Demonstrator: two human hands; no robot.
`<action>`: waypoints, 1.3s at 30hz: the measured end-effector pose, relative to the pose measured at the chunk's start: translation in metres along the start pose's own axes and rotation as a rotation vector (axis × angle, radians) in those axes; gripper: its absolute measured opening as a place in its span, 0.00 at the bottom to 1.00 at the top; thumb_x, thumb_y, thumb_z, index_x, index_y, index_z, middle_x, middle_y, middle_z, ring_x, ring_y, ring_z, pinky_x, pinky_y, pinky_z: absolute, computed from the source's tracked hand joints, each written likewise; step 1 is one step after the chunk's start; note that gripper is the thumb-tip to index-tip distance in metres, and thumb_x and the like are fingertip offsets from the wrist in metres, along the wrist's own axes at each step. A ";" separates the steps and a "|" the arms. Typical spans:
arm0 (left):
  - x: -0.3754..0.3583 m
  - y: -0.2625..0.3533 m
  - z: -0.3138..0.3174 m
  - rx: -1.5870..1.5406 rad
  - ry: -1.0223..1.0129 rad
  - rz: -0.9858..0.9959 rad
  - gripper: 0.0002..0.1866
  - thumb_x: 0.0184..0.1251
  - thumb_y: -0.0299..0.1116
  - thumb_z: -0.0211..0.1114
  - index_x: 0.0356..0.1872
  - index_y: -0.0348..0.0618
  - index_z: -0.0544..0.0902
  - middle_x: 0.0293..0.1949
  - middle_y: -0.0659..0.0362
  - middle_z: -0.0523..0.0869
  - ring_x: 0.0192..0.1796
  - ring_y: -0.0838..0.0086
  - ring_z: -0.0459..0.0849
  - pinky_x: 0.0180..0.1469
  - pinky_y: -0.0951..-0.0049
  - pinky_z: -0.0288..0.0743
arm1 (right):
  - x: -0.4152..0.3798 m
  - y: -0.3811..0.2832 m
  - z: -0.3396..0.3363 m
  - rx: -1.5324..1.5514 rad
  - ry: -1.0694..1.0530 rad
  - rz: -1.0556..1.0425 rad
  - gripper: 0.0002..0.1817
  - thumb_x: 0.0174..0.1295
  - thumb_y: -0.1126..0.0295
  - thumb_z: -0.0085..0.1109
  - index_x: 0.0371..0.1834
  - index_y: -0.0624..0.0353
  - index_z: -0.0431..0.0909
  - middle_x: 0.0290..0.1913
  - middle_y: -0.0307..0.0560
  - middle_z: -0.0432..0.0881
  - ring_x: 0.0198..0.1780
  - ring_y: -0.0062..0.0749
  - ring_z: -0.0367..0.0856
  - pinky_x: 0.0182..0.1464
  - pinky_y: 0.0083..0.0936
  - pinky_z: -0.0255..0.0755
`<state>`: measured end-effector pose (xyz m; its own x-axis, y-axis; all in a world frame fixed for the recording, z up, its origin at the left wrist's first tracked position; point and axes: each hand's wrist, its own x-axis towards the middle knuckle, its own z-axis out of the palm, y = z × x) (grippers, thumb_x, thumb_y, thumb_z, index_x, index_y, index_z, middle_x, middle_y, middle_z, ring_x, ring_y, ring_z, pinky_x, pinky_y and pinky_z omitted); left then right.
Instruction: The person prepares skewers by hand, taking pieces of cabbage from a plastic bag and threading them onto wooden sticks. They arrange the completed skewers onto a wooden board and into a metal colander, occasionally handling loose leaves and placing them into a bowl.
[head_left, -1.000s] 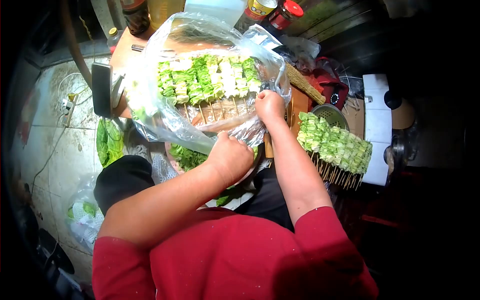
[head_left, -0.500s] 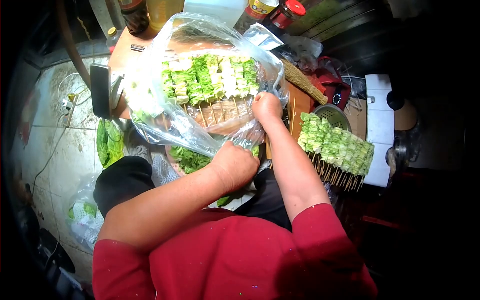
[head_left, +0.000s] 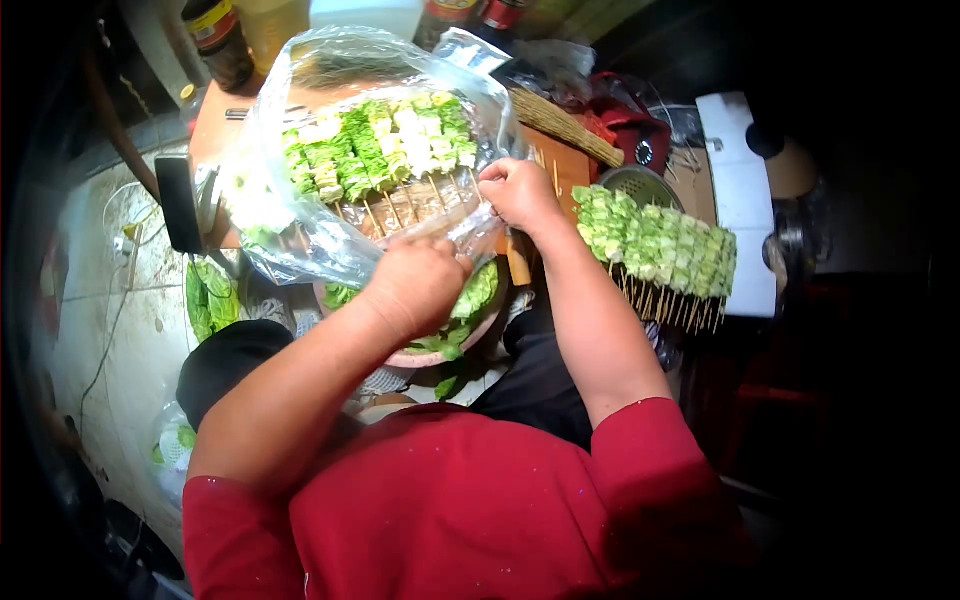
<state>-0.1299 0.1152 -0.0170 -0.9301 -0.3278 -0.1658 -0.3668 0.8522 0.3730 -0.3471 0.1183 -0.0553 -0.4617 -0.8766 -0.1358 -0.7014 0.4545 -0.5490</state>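
Observation:
A clear plastic bag (head_left: pixel 290 75) lies on the round table, and several skewers of folded green leaves (head_left: pixel 375 145) rest inside it with their sticks toward me. My left hand (head_left: pixel 420 283) is closed on the near edge of the bag. On the bag's right side, my right hand (head_left: pixel 520 193) pinches the plastic beside the stick ends. Below the bag, a pink basin (head_left: pixel 480 335) holds loose green leaves, partly hidden by my left hand.
More leaf skewers (head_left: pixel 655 240) are stacked at the right, by a metal strainer (head_left: pixel 640 185) and a white panel (head_left: pixel 735 200). A phone (head_left: pixel 178 203) stands at the table's left edge. A straw brush (head_left: pixel 565 125), a wooden handle (head_left: pixel 517 260) and bottles (head_left: pixel 220 45) are nearby.
My left hand has moved up and left along the bag's near edge, uncovering more of the basin. The whole view has shifted, and the wooden handle shows more.

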 end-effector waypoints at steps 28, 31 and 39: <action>-0.084 -0.055 -0.034 -0.078 0.342 -0.510 0.18 0.61 0.40 0.61 0.50 0.43 0.80 0.49 0.45 0.80 0.51 0.51 0.79 0.54 0.60 0.71 | -0.104 0.146 -0.089 0.011 -0.215 0.792 0.17 0.62 0.67 0.49 0.48 0.68 0.74 0.22 0.54 0.82 0.17 0.31 0.79 0.16 0.25 0.73; -0.095 -0.061 -0.034 -0.007 0.591 -0.511 0.25 0.58 0.38 0.66 0.57 0.42 0.74 0.52 0.46 0.77 0.56 0.54 0.76 0.59 0.62 0.68 | -0.100 0.151 -0.081 -0.029 -0.173 0.784 0.13 0.61 0.72 0.44 0.40 0.69 0.76 0.19 0.52 0.80 0.14 0.30 0.75 0.16 0.27 0.69; -0.072 -0.117 -0.030 -0.332 0.826 -0.986 0.48 0.44 0.51 0.76 0.63 0.34 0.65 0.56 0.42 0.74 0.53 0.56 0.76 0.55 0.61 0.71 | -0.098 0.141 -0.096 0.031 -0.174 0.823 0.11 0.60 0.74 0.46 0.25 0.66 0.78 0.19 0.45 0.79 0.12 0.28 0.70 0.15 0.28 0.63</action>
<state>-0.0206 0.0273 -0.0213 0.0310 -0.9976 0.0618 -0.7676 0.0158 0.6407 -0.4525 0.2834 -0.0402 -0.7269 -0.2801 -0.6271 -0.1607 0.9571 -0.2411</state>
